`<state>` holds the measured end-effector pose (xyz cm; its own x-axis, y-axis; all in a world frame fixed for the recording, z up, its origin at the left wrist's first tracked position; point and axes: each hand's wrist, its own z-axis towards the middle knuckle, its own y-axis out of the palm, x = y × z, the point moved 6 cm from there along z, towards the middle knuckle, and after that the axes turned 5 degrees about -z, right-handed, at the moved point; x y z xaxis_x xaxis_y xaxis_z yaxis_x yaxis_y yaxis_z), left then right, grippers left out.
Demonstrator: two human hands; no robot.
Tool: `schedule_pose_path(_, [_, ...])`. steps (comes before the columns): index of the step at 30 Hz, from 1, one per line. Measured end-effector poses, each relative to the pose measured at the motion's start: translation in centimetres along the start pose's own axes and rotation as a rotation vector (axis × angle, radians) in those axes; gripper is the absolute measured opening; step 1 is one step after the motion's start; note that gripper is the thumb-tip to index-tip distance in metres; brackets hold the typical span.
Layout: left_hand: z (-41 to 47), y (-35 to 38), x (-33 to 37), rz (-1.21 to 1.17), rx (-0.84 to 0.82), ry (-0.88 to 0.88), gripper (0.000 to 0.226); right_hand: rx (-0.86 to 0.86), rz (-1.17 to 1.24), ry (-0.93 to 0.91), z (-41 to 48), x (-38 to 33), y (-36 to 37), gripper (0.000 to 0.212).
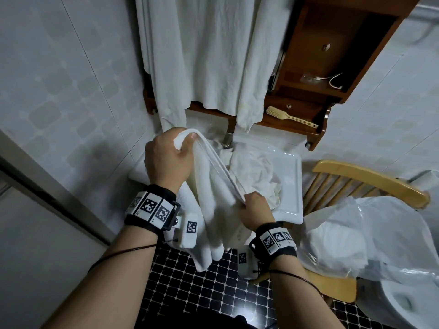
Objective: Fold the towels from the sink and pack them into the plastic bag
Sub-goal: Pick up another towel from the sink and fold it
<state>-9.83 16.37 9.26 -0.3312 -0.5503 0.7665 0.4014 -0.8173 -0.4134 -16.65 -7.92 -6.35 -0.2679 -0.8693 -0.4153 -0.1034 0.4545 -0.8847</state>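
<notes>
White towel (210, 186) held over sink (298, 184), plastic bag (384, 224) on chair (356, 173)

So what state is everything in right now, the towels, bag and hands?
Held towel: stretched between both hands, rest hanging.
Left hand: gripping its upper end.
Right hand: gripping its lower end.
Sink towel: crumpled, unfolded.
Bag: on the chair, white cloth inside.
Hung towels: draped above the sink.
Brush: lying on the shelf.

White towel (213, 198), white sink (292, 186), black floor tiles (190, 288) with pale grout, brown wooden shelf (316, 67)
</notes>
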Motion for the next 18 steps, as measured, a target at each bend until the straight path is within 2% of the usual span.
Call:
schedule_pose_path(2, [-0.2,0.2,-0.3,0.024,0.007,-0.037,0.036,0.086,-0.035,0.024,0.6,1.0,-1.1,0.019])
schedule_pose_path(5, [-0.2,0.7,-0.6,0.046,0.018,-0.073,0.036,0.233,0.123,0.106,0.6,2.2,-2.6,0.016])
schedule_pose_path(8, [0.3,0.7,-0.8,0.064,0.057,-0.094,0.037,0.102,0.070,0.077,0.3,2.5,-1.8,0.019])
schedule_pose_path(10, [0.8,0.4,-1.0,0.076,0.086,-0.092,0.035,0.098,0.034,0.099,0.2,3.4,-1.3,0.024])
schedule_pose_path(12, [1.2,0.1,-0.9,0.066,0.118,-0.085,0.033,0.101,0.049,0.099,0.2,3.7,-1.5,0.020])
schedule_pose_path(15, [1.4,-0.2,-0.9,0.072,0.145,-0.097,0.031,-0.008,0.106,0.007,0.1,2.9,-0.7,0.009])
schedule_pose_path(18, [1.3,-0.3,-0.9,0.107,0.161,-0.099,0.028,0.000,0.183,0.017,-0.3,2.4,-0.8,0.023])
